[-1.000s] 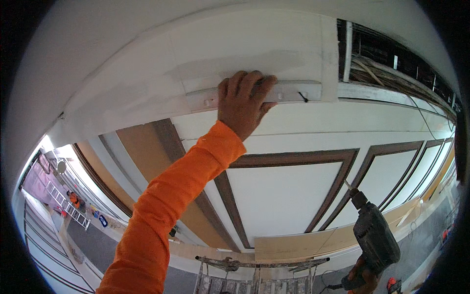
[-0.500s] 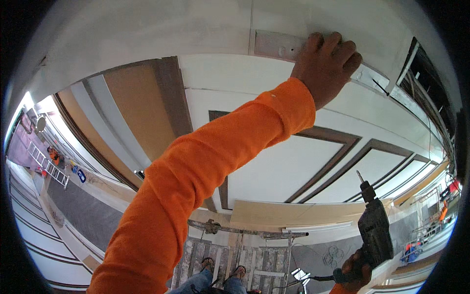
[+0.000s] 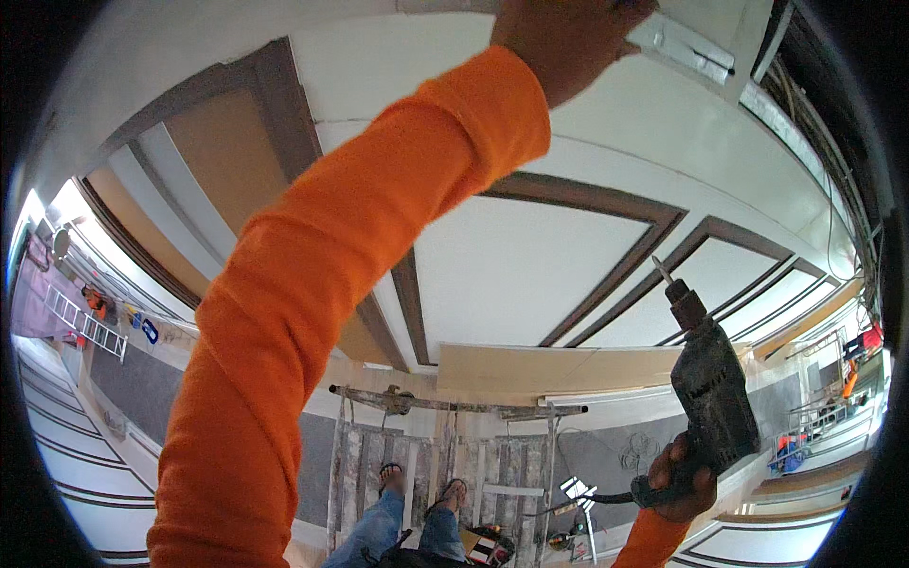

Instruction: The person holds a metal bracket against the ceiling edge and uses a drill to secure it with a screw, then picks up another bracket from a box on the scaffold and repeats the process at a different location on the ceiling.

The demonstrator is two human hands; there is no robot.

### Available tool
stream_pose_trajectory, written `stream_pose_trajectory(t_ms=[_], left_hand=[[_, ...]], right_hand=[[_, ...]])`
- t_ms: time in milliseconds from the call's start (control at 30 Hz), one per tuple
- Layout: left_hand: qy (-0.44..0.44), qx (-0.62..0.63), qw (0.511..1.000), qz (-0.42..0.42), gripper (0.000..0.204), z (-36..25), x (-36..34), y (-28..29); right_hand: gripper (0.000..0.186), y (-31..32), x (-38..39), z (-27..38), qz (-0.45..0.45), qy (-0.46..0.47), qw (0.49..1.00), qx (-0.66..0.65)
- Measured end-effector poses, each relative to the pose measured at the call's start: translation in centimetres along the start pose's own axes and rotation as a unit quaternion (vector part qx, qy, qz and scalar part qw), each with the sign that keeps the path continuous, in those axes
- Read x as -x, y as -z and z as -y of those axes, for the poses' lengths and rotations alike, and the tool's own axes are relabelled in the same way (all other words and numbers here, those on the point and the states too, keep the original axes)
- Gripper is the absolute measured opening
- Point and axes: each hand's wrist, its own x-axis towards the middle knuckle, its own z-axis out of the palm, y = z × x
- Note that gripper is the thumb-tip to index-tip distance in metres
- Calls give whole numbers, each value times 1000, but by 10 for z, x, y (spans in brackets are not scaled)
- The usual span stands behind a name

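Note:
My left hand (image 3: 578, 43) reaches up to a light metal strip (image 3: 686, 47) on the pale panel surface. Its curled fingers hold the strip and are partly cut off by the upper edge. A dark screw (image 3: 715, 62) sticks out near the strip's right end. Lower right, my right hand (image 3: 686, 483) is wrapped around the handle of a black power drill (image 3: 712, 398). The drill's bit (image 3: 661, 269) points up and slightly left, apart from the strip. A cable runs from the handle toward the left.
I stand on a worn slatted scaffold platform (image 3: 379, 483) with a rail (image 3: 454, 407) in front. A dark opening with cables (image 3: 805, 133) lies at the upper right. Ladders (image 3: 85, 322) and other people in orange (image 3: 95, 301) are far below. Brown-framed white panels (image 3: 530, 265) stretch ahead.
The view has tilted, so the left hand and strip sit higher in it. My right hand has raised the drill slightly, moving it left. The left hand stays at the strip.

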Motion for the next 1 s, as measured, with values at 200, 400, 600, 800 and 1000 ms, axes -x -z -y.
stream_pose_trajectory(t_ms=[200,400,600,800,1000], left_hand=[[-46,2,999,-18,48,4,-1,-3],[-67,-12,998,5,49,6,-5,0],[-74,-16,996,39,46,1,-9,5],[-84,-8,996,38,47,1,-9,7],[-88,2,994,67,49,6,-14,14]], right_hand=[[49,40,8,-14,-9,-34,999,-15],[57,21,3,-23,-52,-10,999,-8],[62,22,2,-25,-73,-12,997,-37],[60,24,2,-32,-67,-4,997,-33],[61,25,0,-36,-57,-16,998,-30]])
